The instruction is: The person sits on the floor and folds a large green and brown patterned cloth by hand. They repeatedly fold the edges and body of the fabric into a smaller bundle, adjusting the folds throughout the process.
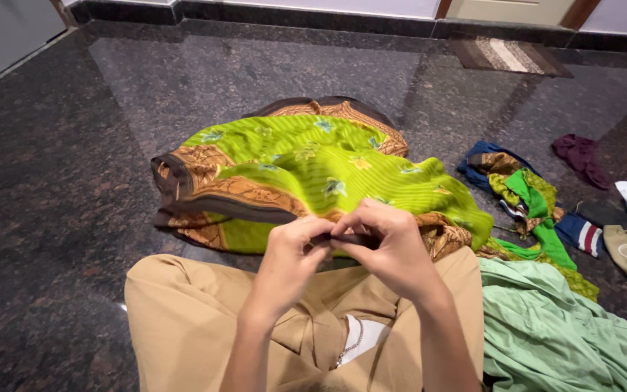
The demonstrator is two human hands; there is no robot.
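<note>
Both hands meet at the middle of the view, pinching the dark near edge of a green cloth [306, 170]. Left hand [292, 258] has its fingers curled shut on the hem, thumb on top. Right hand [393, 247] closes on the same hem just beside it, fingertips touching those of the left, so neither is nearer than the other.

From the grip, the cloth spreads away toward twelve o'clock across the dark polished floor [74, 181]. It is lime green with small flowers and a brown patterned border. Its long axis runs roughly from nine to three o'clock, and it lies in loose folds rather than flat.

Below the hands, at six o'clock, a tan garment [183, 305] lies over the person's lap. At four o'clock lies a pale green garment [546, 327], touching the tan one. At three o'clock a heap of mixed clothes [538, 203] sits on the floor, with more pieces near the right edge. A striped doormat [509, 56] lies far off at one o'clock, by the wall.
</note>
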